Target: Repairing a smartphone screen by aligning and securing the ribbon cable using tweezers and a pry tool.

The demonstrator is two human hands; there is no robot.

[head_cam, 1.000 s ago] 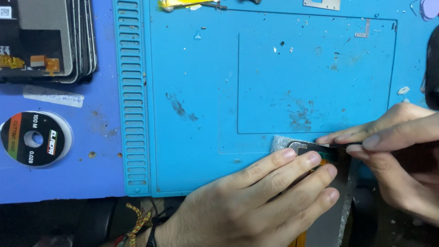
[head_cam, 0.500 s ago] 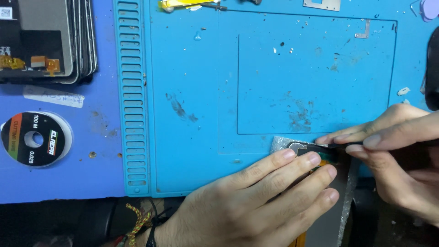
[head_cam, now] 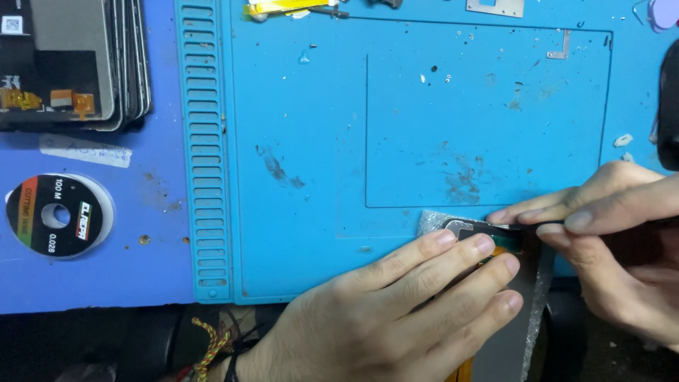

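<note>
At the near edge of the blue repair mat [head_cam: 304, 106], left hand [head_cam: 396, 311] presses flat, fingers together, on a phone frame [head_cam: 467, 230]; right hand [head_cam: 615, 233] pinches a thin tool [head_cam: 511, 227].

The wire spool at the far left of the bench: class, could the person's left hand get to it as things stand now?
Probably yes. The left hand lies flat on the grey panel at the mat's near edge, holding nothing. Only bare mat and blue bench lie between it and the spool, though lifting off would free the panel.
</note>
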